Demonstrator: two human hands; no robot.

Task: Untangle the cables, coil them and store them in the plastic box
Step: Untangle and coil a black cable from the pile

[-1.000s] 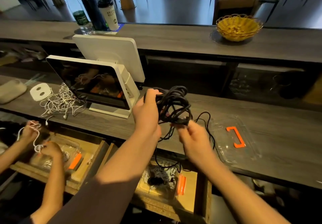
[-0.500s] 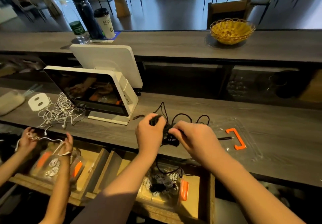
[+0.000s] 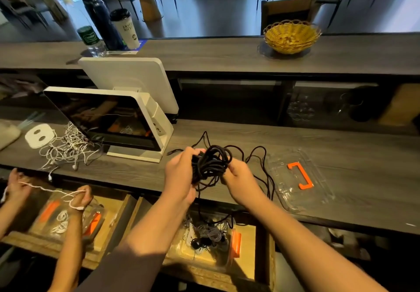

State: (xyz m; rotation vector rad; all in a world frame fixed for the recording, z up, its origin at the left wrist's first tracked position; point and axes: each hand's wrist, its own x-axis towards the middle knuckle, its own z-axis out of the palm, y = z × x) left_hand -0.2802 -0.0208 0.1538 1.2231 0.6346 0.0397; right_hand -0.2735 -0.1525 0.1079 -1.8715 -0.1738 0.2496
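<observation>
We have the black cable bundle (image 3: 211,163) lifted just above the near edge of the table (image 3: 341,141), held between both hands so its loops hang free and we can see which strand crosses which. Our left hand (image 3: 179,176) wraps its fingers round the left side of the bundle in a closed grip, serving as the anchor. Our right hand (image 3: 238,178) pinches strands at the bundle's right side, a narrow grip suited to teasing one loop out at a time.

Loose strands trail from the bundle across the table toward the clear lid with the orange handle (image 3: 300,176), which lies flat to the right, probably set aside to keep the box open. One strand drops straight down from the bundle into the plastic box (image 3: 234,244), which sits in the open drawer (image 3: 252,266) right beneath our hands, so that a finished coil could simply be lowered in. The box already holds dark and pale cables; whether those are coiled we cannot tell.

We judge the untangling still under way, since the bundle is a knot of irregular loops.

To the left, another person's hands (image 3: 81,197) stretch a white cable over a second box, beside a white cable heap (image 3: 68,148) by the white touchscreen terminal (image 3: 109,121).
</observation>
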